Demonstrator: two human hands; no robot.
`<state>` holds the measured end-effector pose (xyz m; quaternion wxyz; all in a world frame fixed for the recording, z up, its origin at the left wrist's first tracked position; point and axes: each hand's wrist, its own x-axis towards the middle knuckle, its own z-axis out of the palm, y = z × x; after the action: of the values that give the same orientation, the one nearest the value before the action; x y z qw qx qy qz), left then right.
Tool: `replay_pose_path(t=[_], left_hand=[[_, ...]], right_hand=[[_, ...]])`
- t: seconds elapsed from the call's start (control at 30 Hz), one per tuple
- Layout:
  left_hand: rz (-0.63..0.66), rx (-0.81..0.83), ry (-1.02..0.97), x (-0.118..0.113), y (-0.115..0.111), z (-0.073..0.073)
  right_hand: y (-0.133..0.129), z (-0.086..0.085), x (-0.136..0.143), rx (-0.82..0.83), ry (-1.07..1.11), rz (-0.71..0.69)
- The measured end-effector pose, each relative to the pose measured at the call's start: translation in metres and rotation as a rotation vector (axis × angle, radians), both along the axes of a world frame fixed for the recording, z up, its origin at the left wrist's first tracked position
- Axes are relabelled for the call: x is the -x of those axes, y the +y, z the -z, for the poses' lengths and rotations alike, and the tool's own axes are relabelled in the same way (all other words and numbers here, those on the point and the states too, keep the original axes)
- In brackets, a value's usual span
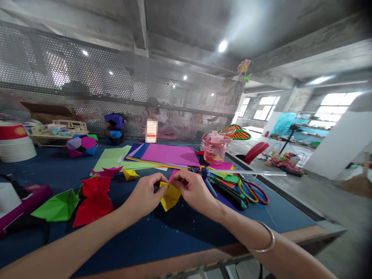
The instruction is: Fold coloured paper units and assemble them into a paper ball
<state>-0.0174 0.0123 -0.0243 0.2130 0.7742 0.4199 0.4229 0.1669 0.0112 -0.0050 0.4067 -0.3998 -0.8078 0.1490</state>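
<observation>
Between my two hands hangs a folded yellow paper piece (169, 198), a little above the blue tabletop. My left hand (147, 190) pinches its upper left edge between thumb and fingers. On the other side my right hand (193, 190) is closed on its upper right edge. To the left lie folded red paper pieces (94, 205), a green folded paper piece (61, 206) and a pink folded paper piece (109, 171). A smaller yellow folded piece (130, 174) sits just beyond my left hand. Where the fingertips meet the paper is partly hidden.
Purple paper sheets (174, 154) are stacked behind my hands. At right lie a green-black utility knife (229, 192), scissors (255, 193) and a clear stick (252, 172), with a pink bottle (214, 149) beyond. Paper cups (16, 145) stand far left. A perforated screen (116, 85) rises behind.
</observation>
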Motion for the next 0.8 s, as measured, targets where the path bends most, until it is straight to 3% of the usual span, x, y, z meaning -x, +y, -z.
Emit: replay_pose_path(t=[0.13, 0.37, 0.8], left_hand=[[0.003, 0.006, 0.000, -0.0001, -0.0033, -0.0031], [0.067, 0.053, -0.061, -0.0008, 0.0001, -0.0004], [0.068, 0.008, -0.038, -0.0039, -0.0075, -0.0060]], right_hand=[[0.0028, -0.0006, 0.0004, 0.128, 0.114, -0.001], [-0.0028, -0.0050, 0.0031, 0.034, 0.105, 0.022], [0.0010, 0.0004, 0.0009, 0.062, 0.112, 0.035]])
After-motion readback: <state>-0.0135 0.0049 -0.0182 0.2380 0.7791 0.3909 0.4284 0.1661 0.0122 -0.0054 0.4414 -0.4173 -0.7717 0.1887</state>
